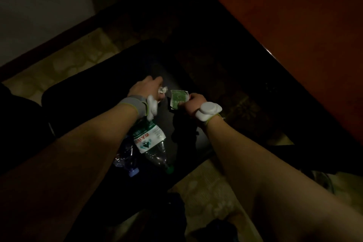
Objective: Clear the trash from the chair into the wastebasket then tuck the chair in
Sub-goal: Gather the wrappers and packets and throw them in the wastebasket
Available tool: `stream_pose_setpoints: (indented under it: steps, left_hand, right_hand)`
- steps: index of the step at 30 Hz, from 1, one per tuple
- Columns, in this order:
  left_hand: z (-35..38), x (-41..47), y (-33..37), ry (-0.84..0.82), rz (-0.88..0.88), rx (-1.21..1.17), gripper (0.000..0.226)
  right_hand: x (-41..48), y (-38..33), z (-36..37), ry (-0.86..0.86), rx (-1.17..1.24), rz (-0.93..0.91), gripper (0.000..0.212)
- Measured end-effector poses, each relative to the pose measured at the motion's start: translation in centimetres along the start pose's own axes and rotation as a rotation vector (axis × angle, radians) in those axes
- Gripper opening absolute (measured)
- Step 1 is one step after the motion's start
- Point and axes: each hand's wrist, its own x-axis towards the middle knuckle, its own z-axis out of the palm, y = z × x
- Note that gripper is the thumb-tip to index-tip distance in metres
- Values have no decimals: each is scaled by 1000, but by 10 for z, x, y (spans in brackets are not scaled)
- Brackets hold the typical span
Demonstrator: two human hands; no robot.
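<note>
The scene is dim. A black chair seat [110,92] fills the middle of the view. My left hand [146,88] is closed around a crumpled white paper [163,90] over the seat. My right hand [191,102] grips a green and white wrapper [177,99] just to the right of it. Under my left forearm lie two crushed plastic bottles: one with a green and white label and green cap [150,140], and a bluish one with a pale blue cap [127,160]. No wastebasket can be made out.
A reddish-brown wooden table [294,25] runs along the right, its underside in deep shadow. Patterned tile floor [64,61] shows at the left and lower centre. A pale wall with dark baseboard [39,6] stands at the upper left. Dark objects lie near the bottom edge.
</note>
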Motion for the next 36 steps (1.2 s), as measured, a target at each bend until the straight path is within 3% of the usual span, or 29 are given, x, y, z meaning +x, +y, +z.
stream_pose_setpoints:
  steps: [5, 10, 14, 17, 19, 22, 24, 26, 30, 32, 36]
  left_hand:
    - [-1, -2, 44, 185, 100, -39, 24]
    - [3, -8, 106, 199, 214, 19, 23]
    - [21, -15, 166, 34, 221, -67, 21]
    - [50, -26, 211, -134, 193, -163, 23]
    - [76, -36, 247, -204, 183, -145, 25]
    - [113, -52, 295, -300, 189, -120, 33]
    - [138, -66, 327, -356, 216, -149, 24]
    - [165, -77, 358, -421, 250, -183, 30]
    - [200, -94, 423, -476, 259, -293, 21]
    - [215, -102, 459, -544, 269, -325, 27]
    - [241, -117, 522, -496, 193, -474, 18]
  right_hand:
    - [-15, 36, -37, 21, 23, 42, 30]
    - [-37, 82, -75, 98, 156, 114, 26]
    - [-54, 127, -107, 121, 252, 174, 17]
    - [-71, 168, -130, 148, 265, 209, 23]
    - [-90, 200, -147, 145, 261, 236, 25]
    - [-121, 249, -166, 115, 242, 288, 8]
    - [-141, 291, -178, 114, 231, 326, 14]
    - [-160, 336, -192, 128, 255, 378, 10]
    - [-192, 426, -226, 194, 341, 495, 18]
    - [-205, 466, -246, 278, 396, 570, 25]
    - [-219, 538, -281, 350, 442, 652, 35]
